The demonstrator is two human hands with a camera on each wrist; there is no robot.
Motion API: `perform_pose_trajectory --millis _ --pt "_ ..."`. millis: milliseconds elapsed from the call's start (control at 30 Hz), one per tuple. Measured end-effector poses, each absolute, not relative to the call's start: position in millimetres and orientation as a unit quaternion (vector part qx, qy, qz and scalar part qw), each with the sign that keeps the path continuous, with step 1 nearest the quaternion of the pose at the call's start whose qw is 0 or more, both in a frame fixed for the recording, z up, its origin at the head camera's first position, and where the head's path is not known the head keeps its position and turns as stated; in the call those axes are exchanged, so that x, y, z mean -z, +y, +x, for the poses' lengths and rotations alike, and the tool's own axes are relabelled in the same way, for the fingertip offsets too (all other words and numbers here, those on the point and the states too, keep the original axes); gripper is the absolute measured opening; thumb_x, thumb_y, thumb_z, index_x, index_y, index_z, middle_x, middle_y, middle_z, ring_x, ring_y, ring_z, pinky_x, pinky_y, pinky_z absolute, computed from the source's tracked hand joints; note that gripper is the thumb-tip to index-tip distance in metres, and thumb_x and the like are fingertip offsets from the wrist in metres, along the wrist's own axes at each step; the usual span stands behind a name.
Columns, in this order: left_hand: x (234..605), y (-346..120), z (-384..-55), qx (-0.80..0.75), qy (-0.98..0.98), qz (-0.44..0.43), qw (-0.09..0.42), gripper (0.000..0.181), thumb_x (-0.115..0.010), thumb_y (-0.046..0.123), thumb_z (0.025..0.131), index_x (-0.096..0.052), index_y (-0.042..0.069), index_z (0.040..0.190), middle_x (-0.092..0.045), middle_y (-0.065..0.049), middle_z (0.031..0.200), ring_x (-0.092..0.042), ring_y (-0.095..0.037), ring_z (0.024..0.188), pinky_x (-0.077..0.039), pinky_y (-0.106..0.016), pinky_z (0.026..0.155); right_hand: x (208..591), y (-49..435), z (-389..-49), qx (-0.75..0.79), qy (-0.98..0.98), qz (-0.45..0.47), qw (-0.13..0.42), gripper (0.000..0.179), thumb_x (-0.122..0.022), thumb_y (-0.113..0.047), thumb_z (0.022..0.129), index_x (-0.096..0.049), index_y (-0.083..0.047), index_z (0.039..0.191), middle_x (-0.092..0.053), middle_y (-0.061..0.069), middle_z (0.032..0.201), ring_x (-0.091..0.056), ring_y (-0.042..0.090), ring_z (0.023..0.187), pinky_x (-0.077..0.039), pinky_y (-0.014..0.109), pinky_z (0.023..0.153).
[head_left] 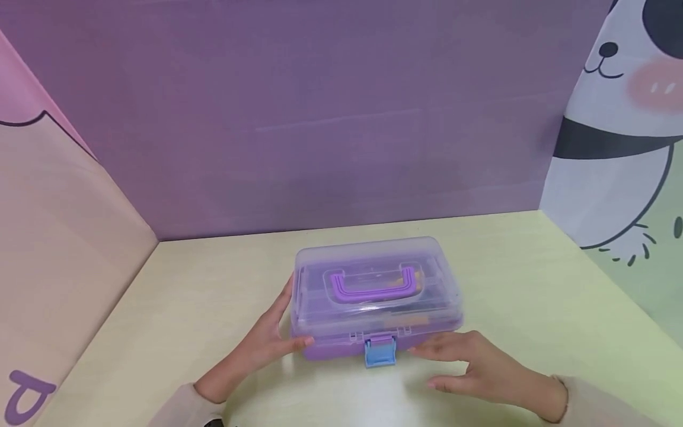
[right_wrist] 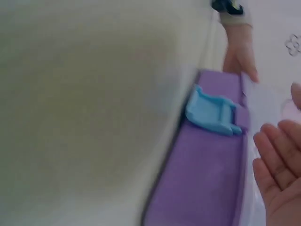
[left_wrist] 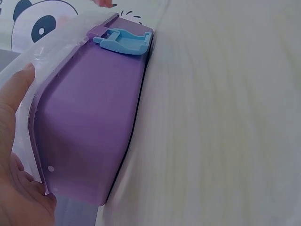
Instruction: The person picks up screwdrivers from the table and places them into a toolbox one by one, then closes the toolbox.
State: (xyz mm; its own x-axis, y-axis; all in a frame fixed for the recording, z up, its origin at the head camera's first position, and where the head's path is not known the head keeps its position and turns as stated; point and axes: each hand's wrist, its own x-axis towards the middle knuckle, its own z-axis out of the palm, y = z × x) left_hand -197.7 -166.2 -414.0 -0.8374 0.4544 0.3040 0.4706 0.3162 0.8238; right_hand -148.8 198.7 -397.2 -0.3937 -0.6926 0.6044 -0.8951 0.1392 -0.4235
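Note:
A purple plastic storage box (head_left: 331, 350) with a see-through lid (head_left: 315, 267) sits on the table. On the lid is a purple handle (head_left: 373, 293). The blue latch (head_left: 380, 353) at its front juts outward, away from the wall of the box; the lid is down. My left hand (head_left: 267, 338) holds the left end, thumb at the front corner and fingers along the side, partly hidden. Just right of the latch, my right hand (head_left: 480, 367) is held with fingers extended and thumb apart, grasping nothing. The right wrist view shows its palm beside the lid.
Items show dimly through the lid, one of them orange-brown (head_left: 405, 321). The pale wood-look table (head_left: 203, 296) is bounded by a purple back panel (head_left: 341, 118), a beige left panel (head_left: 53, 225) and a right panel with a panda print (head_left: 613, 184).

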Motion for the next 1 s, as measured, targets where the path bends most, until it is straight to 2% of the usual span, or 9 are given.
perform_pose_trajectory --millis 133,300,400,433,467,567,667,700,1000 --pt "414.9 -167.0 -198.2 0.511 -0.812 -0.282 0.009 0.111 -0.081 0.019 0.073 -0.004 0.028 0.153 -0.009 -0.010 0.158 -0.011 -0.041 0.141 -0.017 -0.071 0.103 404.3 193.2 -147.1 -0.380 -0.768 0.509 0.084 0.037 -0.073 -0.012 0.082 -0.065 0.002 0.115 -0.070 0.014 0.105 -0.067 0.018 0.096 -0.053 0.020 0.081" --pt "415.6 -167.2 -198.8 0.506 -0.817 -0.276 0.010 0.111 -0.081 0.019 0.073 -0.004 0.029 0.152 -0.010 -0.010 0.158 -0.013 -0.040 0.141 -0.018 -0.070 0.103 406.0 188.5 -146.1 -0.397 -0.804 0.443 -0.006 0.035 -0.067 -0.017 0.088 -0.065 0.005 0.115 -0.069 0.015 0.108 -0.066 0.019 0.099 -0.054 0.027 0.082" --pt "415.1 -166.6 -199.3 0.509 -0.816 -0.274 0.007 0.111 -0.080 0.018 0.073 -0.004 0.030 0.152 -0.009 -0.008 0.158 -0.012 -0.037 0.141 -0.017 -0.069 0.104 406.9 185.5 -145.8 -0.406 -0.817 0.405 -0.058 0.041 -0.065 -0.023 0.090 -0.062 0.007 0.118 -0.065 0.016 0.115 -0.061 0.015 0.107 -0.052 0.027 0.087" --pt "415.0 -166.5 -199.3 0.509 -0.816 -0.274 0.006 0.110 -0.080 0.018 0.073 -0.004 0.031 0.152 -0.009 -0.008 0.158 -0.012 -0.037 0.141 -0.017 -0.070 0.104 407.5 184.5 -145.4 -0.412 -0.819 0.392 -0.078 0.044 -0.065 -0.025 0.090 -0.060 0.008 0.120 -0.064 0.017 0.118 -0.060 0.012 0.108 -0.051 0.025 0.087" --pt "415.1 -166.5 -199.4 0.507 -0.817 -0.276 0.006 0.110 -0.080 0.019 0.074 -0.004 0.031 0.152 -0.009 -0.008 0.158 -0.012 -0.038 0.141 -0.017 -0.070 0.103 408.0 183.4 -145.0 -0.419 -0.818 0.382 -0.097 0.048 -0.064 -0.026 0.090 -0.057 0.010 0.121 -0.061 0.019 0.121 -0.063 0.008 0.097 -0.051 0.024 0.086" --pt "415.3 -166.0 -199.5 0.505 -0.816 -0.282 0.006 0.109 -0.079 0.019 0.074 -0.004 0.029 0.152 -0.009 -0.008 0.158 -0.012 -0.041 0.141 -0.018 -0.072 0.102 409.4 181.4 -144.1 -0.421 -0.823 0.357 -0.133 0.055 -0.063 -0.030 0.091 -0.053 0.012 0.125 -0.057 0.022 0.126 -0.056 0.007 0.105 -0.048 0.022 0.090" --pt "415.7 -165.3 -199.3 0.505 -0.815 -0.284 0.005 0.109 -0.079 0.019 0.074 -0.004 0.029 0.152 -0.010 -0.008 0.158 -0.012 -0.041 0.141 -0.018 -0.072 0.102 411.4 179.6 -144.7 -0.427 -0.826 0.338 -0.145 0.055 -0.060 -0.030 0.093 -0.051 0.013 0.126 -0.055 0.023 0.128 -0.056 0.017 0.111 -0.047 0.025 0.094" --pt "415.8 -165.0 -199.3 0.505 -0.815 -0.284 0.005 0.109 -0.079 0.019 0.074 -0.004 0.029 0.152 -0.010 -0.008 0.158 -0.012 -0.041 0.141 -0.018 -0.072 0.102 412.2 179.1 -145.2 -0.427 -0.828 0.334 -0.143 0.054 -0.058 -0.030 0.094 -0.051 0.013 0.126 -0.056 0.022 0.128 -0.048 0.022 0.121 -0.046 0.029 0.097" --pt "414.1 -165.6 -198.4 0.515 -0.812 -0.273 -0.005 0.109 -0.079 0.017 0.074 -0.004 0.031 0.152 -0.008 -0.008 0.158 -0.010 -0.038 0.141 -0.016 -0.070 0.103 415.1 172.4 -147.5 -0.489 -0.786 0.342 -0.161 0.046 -0.052 -0.020 0.097 -0.049 0.017 0.126 -0.053 0.027 0.128 -0.052 0.029 0.119 -0.047 0.040 0.094"
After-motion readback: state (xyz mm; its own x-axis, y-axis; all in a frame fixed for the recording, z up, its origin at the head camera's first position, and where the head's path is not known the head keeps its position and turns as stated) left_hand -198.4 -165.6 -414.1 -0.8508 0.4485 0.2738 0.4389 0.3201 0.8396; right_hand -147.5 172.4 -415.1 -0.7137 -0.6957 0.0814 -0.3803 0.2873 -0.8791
